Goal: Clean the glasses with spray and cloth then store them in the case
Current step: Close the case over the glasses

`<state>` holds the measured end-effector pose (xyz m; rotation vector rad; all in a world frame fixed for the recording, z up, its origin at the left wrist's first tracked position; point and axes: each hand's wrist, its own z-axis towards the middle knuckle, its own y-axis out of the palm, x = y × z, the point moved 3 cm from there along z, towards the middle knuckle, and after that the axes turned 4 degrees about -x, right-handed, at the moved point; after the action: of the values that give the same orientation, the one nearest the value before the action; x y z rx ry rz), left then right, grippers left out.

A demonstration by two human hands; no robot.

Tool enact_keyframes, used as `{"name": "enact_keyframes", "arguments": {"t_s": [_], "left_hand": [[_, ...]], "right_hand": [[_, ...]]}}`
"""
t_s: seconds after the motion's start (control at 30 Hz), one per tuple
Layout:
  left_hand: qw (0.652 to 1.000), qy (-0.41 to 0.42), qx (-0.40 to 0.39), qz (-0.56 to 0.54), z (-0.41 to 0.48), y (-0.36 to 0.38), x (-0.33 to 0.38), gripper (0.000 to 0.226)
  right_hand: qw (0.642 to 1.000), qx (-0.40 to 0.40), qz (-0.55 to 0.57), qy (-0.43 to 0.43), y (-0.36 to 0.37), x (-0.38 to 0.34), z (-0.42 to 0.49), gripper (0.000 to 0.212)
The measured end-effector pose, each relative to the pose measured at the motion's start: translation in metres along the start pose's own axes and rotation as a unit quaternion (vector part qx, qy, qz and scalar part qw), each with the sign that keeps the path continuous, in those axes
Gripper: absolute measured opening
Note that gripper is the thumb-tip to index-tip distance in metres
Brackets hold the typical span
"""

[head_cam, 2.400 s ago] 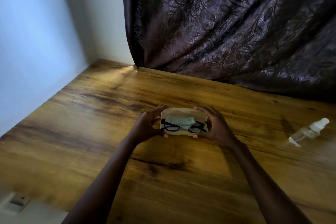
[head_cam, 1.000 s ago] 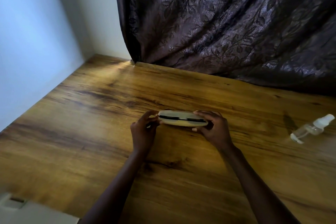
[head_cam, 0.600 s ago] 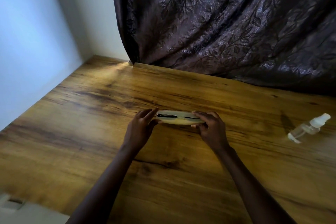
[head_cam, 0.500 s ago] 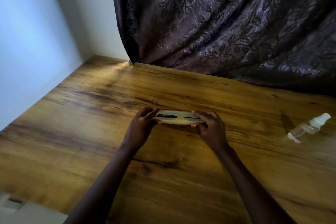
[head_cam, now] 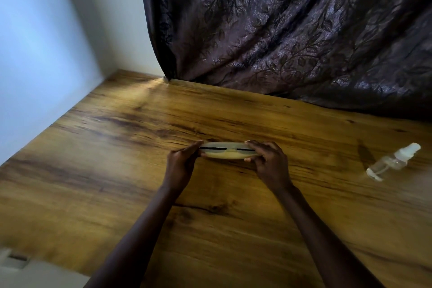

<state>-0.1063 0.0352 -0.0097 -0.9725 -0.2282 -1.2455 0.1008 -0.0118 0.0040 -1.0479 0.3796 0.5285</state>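
table [head_cam: 93,182]: wood-grain top, warm brown with darker streaks, running from the near edge to the back of the room; a strip of light at its far left corner
fitting [head_cam: 14,262]: pale, below the table's near left corner; too blurred to name
forearms [head_cam: 145,229]: bare, coming in from the bottom edge; drawing together toward the middle of the table
left hand [head_cam: 181,161]: at the left end of the case; fingers laid along the top, thumb at the front underside; pinching that end
right hand [head_cam: 268,161]: at the right end; fingers curled over the lid, thumb against the front lower edge; gripping firmly
case [head_cam: 228,154]: cream, long and oval; level between both hands at mid-table; lid almost down on the base, a thin dark slit along the front; resting on the wood or just above it, cannot tell which
glasses [head_cam: 214,148]: inside the case; only black strips of frame showing through the slit
spray bottle [head_cam: 392,162]: clear, white cap; lying on its side on the table, well to the right of the case; apart from both hands
curtain [head_cam: 292,30]: dark, leaf-patterned; hanging in folds down to the table's back edge
wall [head_cam: 46,42]: pale blue-white; along the left side, meeting the curtain at the far corner
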Motion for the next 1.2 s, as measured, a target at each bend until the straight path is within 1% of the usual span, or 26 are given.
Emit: {"name": "enact_keyframes", "arguments": {"t_s": [0.3,0.47,0.53,0.6,0.67,0.77,0.83,0.9,0.97,1.1,1.2], "left_hand": [[0.994,-0.074,0.073,-0.017,-0.003,0.008,0.003,0.027],[0.975,-0.153,0.154,-0.052,-0.005,0.013,0.005,0.028],[0.972,-0.159,0.168,-0.048,-0.006,0.014,0.007,0.026],[0.977,-0.140,0.160,-0.030,-0.007,0.014,0.009,0.022],[0.985,-0.111,0.132,-0.011,-0.007,0.012,0.010,0.021],[0.997,-0.058,0.055,0.009,-0.004,0.008,0.010,0.030],[0.999,-0.020,-0.007,0.045,-0.001,0.007,0.009,0.036],[0.996,-0.001,-0.037,0.083,0.002,0.008,0.009,0.037],[0.995,0.008,-0.044,0.089,0.003,0.010,0.009,0.036],[0.997,0.036,-0.027,0.058,0.000,0.010,0.009,0.035],[0.998,0.039,-0.020,0.040,-0.001,0.009,0.007,0.027]], "right_hand": [[0.999,-0.030,0.024,0.015,0.001,0.006,0.000,0.049],[0.998,-0.050,0.013,0.033,0.004,0.008,-0.003,0.059],[0.998,-0.049,0.004,0.033,0.005,0.007,-0.002,0.059],[0.998,-0.046,-0.007,0.034,0.005,0.007,-0.002,0.057],[0.998,-0.048,-0.022,0.033,0.005,0.008,-0.001,0.056],[0.998,-0.046,-0.034,0.034,0.006,0.009,-0.001,0.050],[0.998,-0.037,-0.037,0.036,0.007,0.009,0.000,0.047],[0.998,-0.029,-0.043,0.033,0.008,0.008,-0.001,0.045],[0.998,-0.023,-0.049,0.030,0.008,0.009,-0.002,0.045],[0.998,-0.019,-0.051,0.028,0.010,0.010,-0.002,0.045],[0.998,-0.024,-0.047,0.029,0.008,0.010,-0.001,0.043]]}}
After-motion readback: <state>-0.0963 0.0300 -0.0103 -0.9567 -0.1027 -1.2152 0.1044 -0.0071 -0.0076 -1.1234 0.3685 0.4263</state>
